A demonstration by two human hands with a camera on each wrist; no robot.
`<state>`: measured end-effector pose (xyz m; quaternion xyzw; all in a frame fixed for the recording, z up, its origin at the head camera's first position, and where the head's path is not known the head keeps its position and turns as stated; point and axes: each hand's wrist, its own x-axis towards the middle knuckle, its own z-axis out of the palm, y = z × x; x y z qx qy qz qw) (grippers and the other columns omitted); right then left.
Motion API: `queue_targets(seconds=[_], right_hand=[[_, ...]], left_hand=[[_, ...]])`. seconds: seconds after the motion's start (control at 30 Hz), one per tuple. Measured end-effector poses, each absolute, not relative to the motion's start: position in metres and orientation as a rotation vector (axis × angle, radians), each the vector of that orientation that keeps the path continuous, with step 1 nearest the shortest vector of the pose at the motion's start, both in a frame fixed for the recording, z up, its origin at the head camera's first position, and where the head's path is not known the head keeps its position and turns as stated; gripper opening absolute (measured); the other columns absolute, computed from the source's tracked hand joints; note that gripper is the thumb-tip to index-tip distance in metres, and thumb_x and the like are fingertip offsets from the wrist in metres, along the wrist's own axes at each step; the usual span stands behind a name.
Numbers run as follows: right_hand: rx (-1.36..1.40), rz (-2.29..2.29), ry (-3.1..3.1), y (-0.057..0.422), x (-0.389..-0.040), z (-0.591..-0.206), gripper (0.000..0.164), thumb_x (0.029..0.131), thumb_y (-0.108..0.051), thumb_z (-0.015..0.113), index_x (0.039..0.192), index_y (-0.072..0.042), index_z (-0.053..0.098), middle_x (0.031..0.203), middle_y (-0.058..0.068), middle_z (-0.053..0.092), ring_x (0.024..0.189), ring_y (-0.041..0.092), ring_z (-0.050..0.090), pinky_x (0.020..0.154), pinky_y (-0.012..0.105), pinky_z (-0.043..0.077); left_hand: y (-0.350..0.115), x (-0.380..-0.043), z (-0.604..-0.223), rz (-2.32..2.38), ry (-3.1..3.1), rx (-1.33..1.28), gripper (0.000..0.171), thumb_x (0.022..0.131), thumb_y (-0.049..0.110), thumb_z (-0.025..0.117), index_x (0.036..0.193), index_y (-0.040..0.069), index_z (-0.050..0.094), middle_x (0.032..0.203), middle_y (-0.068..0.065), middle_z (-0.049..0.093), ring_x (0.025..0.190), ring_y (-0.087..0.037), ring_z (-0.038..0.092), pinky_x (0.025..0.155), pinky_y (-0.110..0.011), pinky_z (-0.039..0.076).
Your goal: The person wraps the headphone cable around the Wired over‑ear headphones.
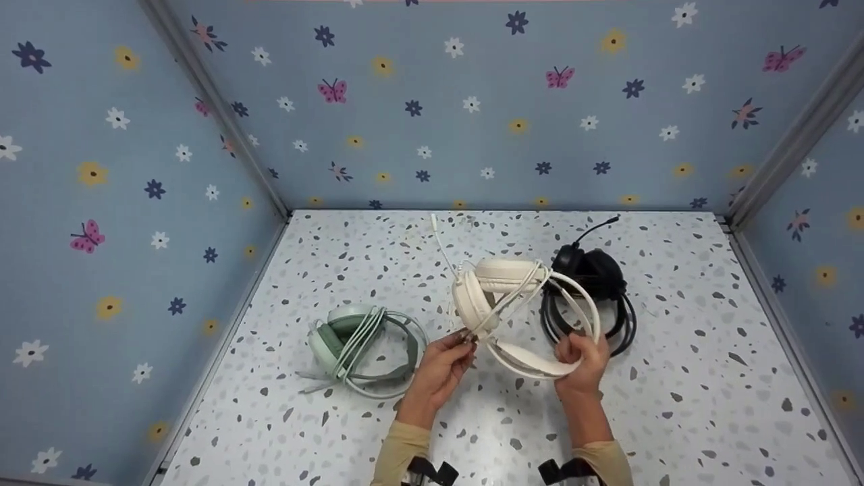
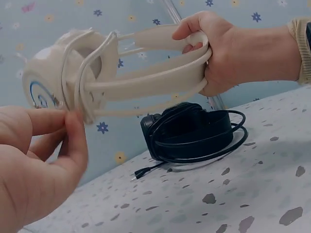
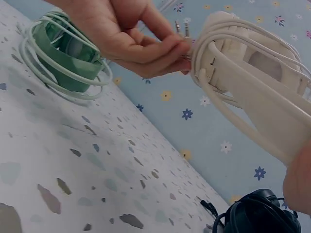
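A cream-white headset (image 1: 472, 300) is held up over the table, its cable wound round the ear cups and headband. My right hand (image 1: 582, 361) grips the headband (image 2: 146, 80) at its curved end. Near the lower ear cup, my left hand (image 1: 440, 370) pinches the cable's end between thumb and fingertips. Metal jack plugs (image 3: 186, 30) stick up past those fingers in the right wrist view. The headset's thin microphone boom (image 1: 443, 246) points away toward the back of the table.
On the speckled white table (image 1: 688, 405), a green headset (image 1: 327, 347) with a wound cable lies to the left. A black headset (image 1: 604, 270) with a raised microphone lies behind my right hand. Blue flower-patterned panels (image 1: 432, 142) enclose the back and sides.
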<state>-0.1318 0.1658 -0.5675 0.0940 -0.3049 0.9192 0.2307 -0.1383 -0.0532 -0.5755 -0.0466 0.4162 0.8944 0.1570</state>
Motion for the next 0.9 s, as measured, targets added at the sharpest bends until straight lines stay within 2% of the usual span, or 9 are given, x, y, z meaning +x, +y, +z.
queue_targets(seconds=[0.07, 0.2, 0.27, 0.37, 0.47, 0.6, 0.77, 0.9], right_hand=[[0.163, 2.441, -0.891, 0.157, -0.129, -0.57, 0.027, 0.083, 0.018, 0.032, 0.071, -0.006, 0.028, 0.052, 0.005, 0.015, 0.043, 0.016, 0.01, 0.04, 0.031, 0.011], [0.006, 2.314, -0.944, 0.14, -0.122, -0.574, 0.026, 0.079, 0.021, 0.037, 0.075, -0.005, 0.035, 0.05, 0.006, 0.022, 0.042, 0.017, 0.013, 0.04, 0.032, 0.013], [-0.027, 2.275, -0.973, 0.133, -0.118, -0.577, 0.026, 0.077, 0.022, 0.039, 0.076, -0.003, 0.038, 0.049, 0.007, 0.023, 0.041, 0.019, 0.015, 0.039, 0.032, 0.015], [-0.025, 2.244, -1.027, 0.124, -0.115, -0.58, 0.025, 0.075, 0.023, 0.04, 0.076, -0.002, 0.039, 0.05, 0.009, 0.024, 0.04, 0.021, 0.017, 0.038, 0.033, 0.017], [-0.007, 2.259, -1.068, 0.118, -0.113, -0.58, 0.025, 0.075, 0.022, 0.041, 0.079, -0.002, 0.04, 0.052, 0.006, 0.026, 0.042, 0.021, 0.018, 0.039, 0.032, 0.019], [-0.001, 2.301, -1.092, 0.115, -0.112, -0.58, 0.026, 0.075, 0.021, 0.042, 0.081, -0.003, 0.038, 0.056, 0.001, 0.031, 0.046, 0.021, 0.02, 0.042, 0.032, 0.022], [0.054, 2.313, -1.12, 0.113, -0.109, -0.582, 0.029, 0.074, 0.025, 0.04, 0.079, -0.003, 0.033, 0.056, 0.003, 0.03, 0.046, 0.021, 0.022, 0.044, 0.035, 0.023], [0.086, 2.297, -1.162, 0.111, -0.104, -0.584, 0.024, 0.073, 0.025, 0.04, 0.083, 0.005, 0.035, 0.057, 0.005, 0.034, 0.047, 0.021, 0.028, 0.044, 0.033, 0.028]], left_hand=[[-0.048, -0.136, -0.571, 2.504, 1.432, -0.118, 0.031, 0.09, -0.007, 0.057, 0.121, -0.012, 0.056, 0.105, -0.012, 0.062, 0.094, -0.019, 0.06, 0.08, -0.026, 0.048], [-0.03, -0.131, -0.567, 2.357, 1.836, -0.097, 0.059, 0.088, 0.01, 0.069, 0.136, -0.011, 0.042, 0.123, -0.018, 0.055, 0.112, -0.028, 0.056, 0.09, -0.032, 0.047], [-0.023, -0.13, -0.569, 2.302, 2.012, -0.093, 0.068, 0.087, 0.02, 0.074, 0.138, -0.009, 0.039, 0.126, -0.019, 0.053, 0.113, -0.029, 0.056, 0.091, -0.034, 0.048], [-0.019, -0.134, -0.574, 2.194, 2.342, -0.153, 0.063, 0.086, 0.029, 0.076, 0.129, -0.005, 0.046, 0.116, -0.013, 0.057, 0.102, -0.024, 0.06, 0.084, -0.036, 0.05], [-0.023, -0.142, -0.576, 1.983, 2.699, -0.235, 0.051, 0.086, 0.042, 0.073, 0.112, 0.002, 0.056, 0.098, -0.005, 0.061, 0.086, -0.017, 0.061, 0.074, -0.037, 0.05], [-0.03, -0.15, -0.575, 1.723, 3.008, -0.265, 0.05, 0.082, 0.057, 0.07, 0.093, 0.009, 0.061, 0.081, 0.0, 0.062, 0.071, -0.016, 0.061, 0.063, -0.038, 0.049], [-0.037, -0.153, -0.573, 1.549, 3.175, -0.258, 0.051, 0.076, 0.061, 0.073, 0.079, 0.011, 0.063, 0.067, -0.002, 0.062, 0.056, -0.018, 0.06, 0.051, -0.038, 0.048], [-0.041, -0.153, -0.569, 1.391, 3.219, -0.34, 0.055, 0.069, 0.062, 0.078, 0.08, 0.01, 0.065, 0.068, -0.005, 0.064, 0.057, -0.02, 0.062, 0.051, -0.039, 0.048]])
